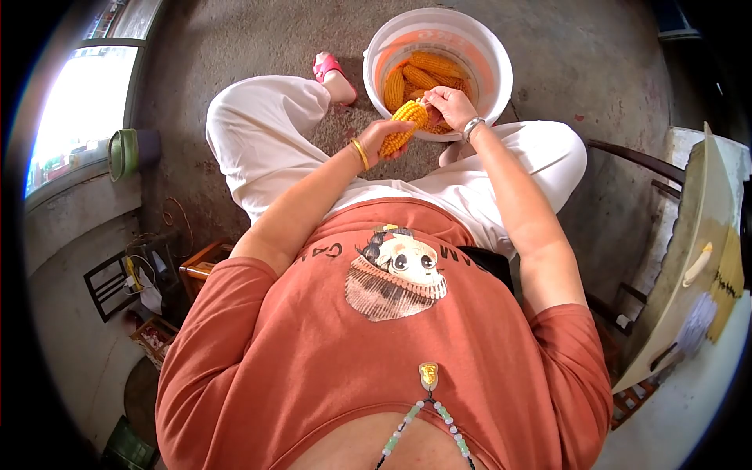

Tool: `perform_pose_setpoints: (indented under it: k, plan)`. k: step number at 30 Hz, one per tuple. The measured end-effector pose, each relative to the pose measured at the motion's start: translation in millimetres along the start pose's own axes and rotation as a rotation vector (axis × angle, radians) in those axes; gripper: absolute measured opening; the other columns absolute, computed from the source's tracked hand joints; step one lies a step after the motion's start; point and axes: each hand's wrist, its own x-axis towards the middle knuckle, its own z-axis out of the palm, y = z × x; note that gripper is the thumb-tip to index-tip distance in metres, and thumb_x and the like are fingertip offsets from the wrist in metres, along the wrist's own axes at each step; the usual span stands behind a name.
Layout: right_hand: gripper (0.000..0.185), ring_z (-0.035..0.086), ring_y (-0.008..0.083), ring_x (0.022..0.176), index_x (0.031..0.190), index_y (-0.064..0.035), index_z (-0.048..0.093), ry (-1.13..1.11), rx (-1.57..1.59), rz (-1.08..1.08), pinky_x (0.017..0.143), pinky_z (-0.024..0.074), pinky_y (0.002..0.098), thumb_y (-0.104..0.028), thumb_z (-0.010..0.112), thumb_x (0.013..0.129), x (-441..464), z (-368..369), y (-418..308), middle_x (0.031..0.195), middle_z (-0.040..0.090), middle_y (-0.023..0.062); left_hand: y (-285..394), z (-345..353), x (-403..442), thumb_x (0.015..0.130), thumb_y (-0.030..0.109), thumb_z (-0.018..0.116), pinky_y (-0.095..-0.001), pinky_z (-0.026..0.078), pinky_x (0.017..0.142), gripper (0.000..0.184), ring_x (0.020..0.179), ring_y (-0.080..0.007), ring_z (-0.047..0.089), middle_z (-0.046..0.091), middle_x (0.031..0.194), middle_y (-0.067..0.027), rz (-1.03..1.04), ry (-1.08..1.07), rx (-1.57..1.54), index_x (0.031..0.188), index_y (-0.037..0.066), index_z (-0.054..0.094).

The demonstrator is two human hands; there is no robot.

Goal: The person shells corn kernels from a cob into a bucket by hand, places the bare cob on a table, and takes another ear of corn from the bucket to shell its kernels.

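Note:
My left hand (380,139) is wrapped around an ear of corn (408,119) with yellow kernels, held tilted above the near rim of a white bucket (500,66). At the upper end of that ear, my right hand (449,106) is closed, its fingers pinched together on the tip. What exactly lies between those fingertips is partly hidden. Inside the bucket, beyond both hands, several more yellow corn ears (435,64) lie in a pile; my right hand covers some of them.
The bucket stands on a grey concrete floor (258,39) between my knees. A table (666,290) with things on it is to the right. At the left are a window (82,102), a green container (124,155) and a wooden piece of furniture (205,262).

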Motion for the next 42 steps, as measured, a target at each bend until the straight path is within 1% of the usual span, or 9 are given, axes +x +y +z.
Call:
perform_pose_setpoints:
  k: [6,11,23,29,32,35,38,41,42]
  plan:
    - [0.029,0.058,0.0091,0.068,0.091,-0.0068,0.065,-0.047,-0.049,0.069,0.063,0.0488,0.0240,-0.033,0.053,0.092,-11.3,1.7,-17.9,0.079,0.064,0.0000,-4.8,-7.7,5.1,0.079,0.043,0.064,-0.0225,0.037,0.040,0.040,0.046,-0.0112,0.052,0.058,0.066,-0.0057,-0.027,-0.034,-0.074,0.087,0.005,0.057]
    - [0.034,0.059,0.0097,0.072,0.097,-0.0060,0.064,-0.168,-0.121,0.000,0.066,0.0507,0.0243,-0.038,0.053,0.092,-6.3,2.4,-7.0,0.084,0.063,0.0021,-6.9,-7.4,6.4,0.082,0.039,0.061,-0.0227,0.036,0.037,0.039,0.047,-0.0131,0.052,0.058,0.068,-0.0077,-0.021,-0.029,-0.096,0.093,0.003,0.055]
    - [0.041,0.063,0.0117,0.074,0.096,-0.0033,0.058,-0.156,-0.092,-0.110,0.062,0.0546,0.0257,-0.043,0.050,0.092,-11.4,9.6,-8.3,0.085,0.062,0.0043,-4.5,-1.5,1.7,0.082,0.039,0.063,-0.0230,0.035,0.037,0.038,0.046,-0.0126,0.051,0.058,0.067,-0.0071,0.023,0.007,-0.047,0.093,0.003,0.055]
    - [0.037,0.064,0.0179,0.070,0.087,-0.0006,0.058,-0.033,-0.356,-0.212,0.060,0.0536,0.0297,-0.036,0.049,0.094,-14.2,15.5,-17.7,0.079,0.063,0.0106,-1.2,3.9,-2.1,0.080,0.041,0.065,-0.0227,0.036,0.039,0.038,0.046,-0.0119,0.051,0.057,0.066,-0.0056,0.034,0.021,-0.039,0.089,0.005,0.056]
    - [0.036,0.065,0.0208,0.071,0.087,0.0004,0.060,0.086,-0.645,-0.448,0.057,0.0529,0.0304,-0.032,0.046,0.095,-0.9,14.3,-1.9,0.074,0.063,0.0128,-2.3,5.0,-1.4,0.079,0.042,0.066,-0.0226,0.036,0.040,0.038,0.047,-0.0116,0.051,0.056,0.064,-0.0049,0.036,0.029,-0.034,0.087,0.006,0.056]
    - [0.041,0.065,0.0190,0.070,0.089,0.0001,0.062,0.123,-0.615,-0.444,0.057,0.0525,0.0291,-0.037,0.045,0.095,0.1,13.2,2.0,0.073,0.064,0.0112,-3.9,3.7,1.0,0.080,0.043,0.065,-0.0225,0.036,0.039,0.039,0.046,-0.0116,0.050,0.056,0.064,-0.0050,0.019,0.029,-0.030,0.087,0.005,0.056]
    - [0.045,0.065,0.0166,0.068,0.092,-0.0007,0.063,0.053,-0.339,-0.096,0.057,0.0524,0.0276,-0.042,0.046,0.094,-15.1,15.4,-22.6,0.073,0.064,0.0090,-3.2,1.1,1.3,0.080,0.043,0.065,-0.0225,0.036,0.039,0.040,0.045,-0.0116,0.050,0.056,0.064,-0.0052,-0.005,0.006,-0.033,0.087,0.005,0.056]
    - [0.046,0.064,0.0133,0.068,0.091,-0.0015,0.063,-0.057,-0.038,0.074,0.058,0.0528,0.0261,-0.045,0.048,0.093,-9.1,5.5,-12.5,0.078,0.065,0.0065,-4.0,-0.2,2.3,0.079,0.044,0.065,-0.0225,0.036,0.039,0.041,0.045,-0.0116,0.050,0.057,0.064,-0.0053,-0.005,-0.007,-0.035,0.087,0.005,0.056]
    - [0.044,0.064,0.0126,0.068,0.091,-0.0017,0.063,-0.069,-0.048,0.054,0.059,0.0530,0.0258,-0.044,0.049,0.093,-11.3,6.4,-15.6,0.079,0.065,0.0060,-4.1,-0.2,2.4,0.079,0.044,0.065,-0.0225,0.036,0.039,0.041,0.045,-0.0116,0.050,0.057,0.064,-0.0054,-0.001,-0.008,-0.035,0.087,0.005,0.057]
